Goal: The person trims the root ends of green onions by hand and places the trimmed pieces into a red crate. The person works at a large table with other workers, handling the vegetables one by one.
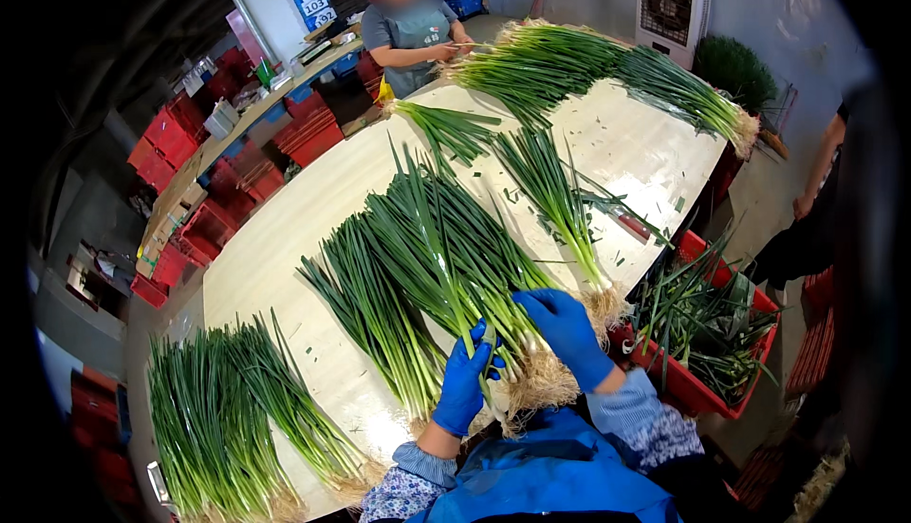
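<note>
Blue gloves cover both hands. My left hand (466, 380) is closed around the lower stalks of a few green onions, whose pale roots hang below it near the table's edge. My right hand (566, 331) is just to the right, over the root ends of a large bunch of green onions (441, 245); whether its fingers grip a stalk I cannot tell. Another bunch (384, 316) lies to the left of the large one. A smaller bunch (555, 203) lies beyond my right hand, with a red-handled knife (632, 226) beside it.
More green onions (220, 416) lie on the pale table (277, 245) at lower left, others (541, 60) at its far end. A person (413, 39) stands there. A red crate (747, 395) of leaf trimmings stands at right. Another person's arm (822, 167) shows beyond it.
</note>
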